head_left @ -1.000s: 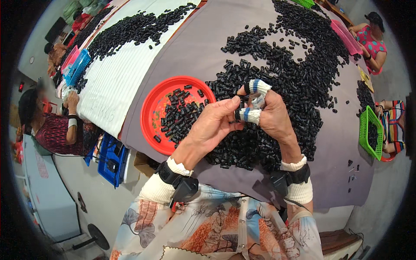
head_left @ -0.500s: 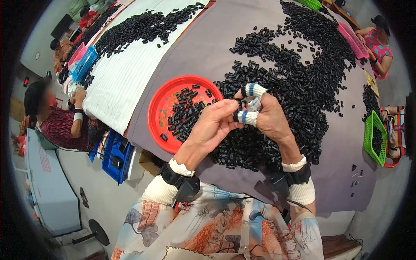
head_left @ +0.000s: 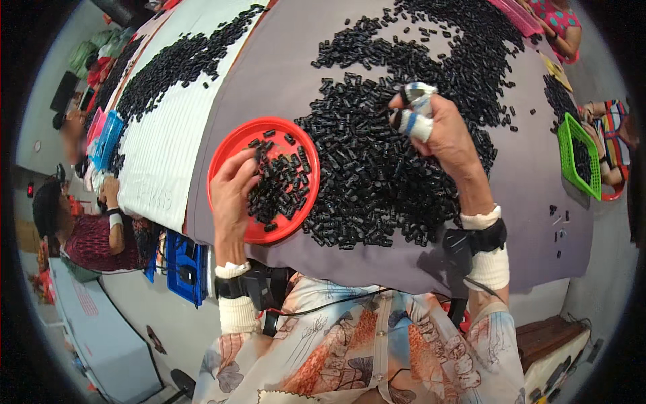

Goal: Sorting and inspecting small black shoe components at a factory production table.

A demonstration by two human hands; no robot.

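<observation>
My left hand (head_left: 233,192) is over the left side of a red round basin (head_left: 214,158), its fingers bent together. A dark bit shows at its fingertips, seemingly one of the small black cylindrical plastic pieces (head_left: 279,192) that lie in the basin. Above the large heap of black pieces (head_left: 377,182) on the table, my right hand (head_left: 447,135) is closed, thumb and finger bent toward each other. White finger covers with blue stripes (head_left: 416,124) wrap its thumb and finger. Something small and dark sits at those fingertips, partly hidden.
A grey cloth (head_left: 269,81) covers the table, with a white ribbed sheet (head_left: 182,135) alongside. At right stands a green basket (head_left: 577,161) near another person's hands. Another person (head_left: 94,236) sits at left by a blue crate (head_left: 185,266). Cables run from my wrist-worn devices.
My hands have come apart. The left has moved left over the red basin, and the right has moved up and to the right above the heap. The whole view has shifted somewhat.
</observation>
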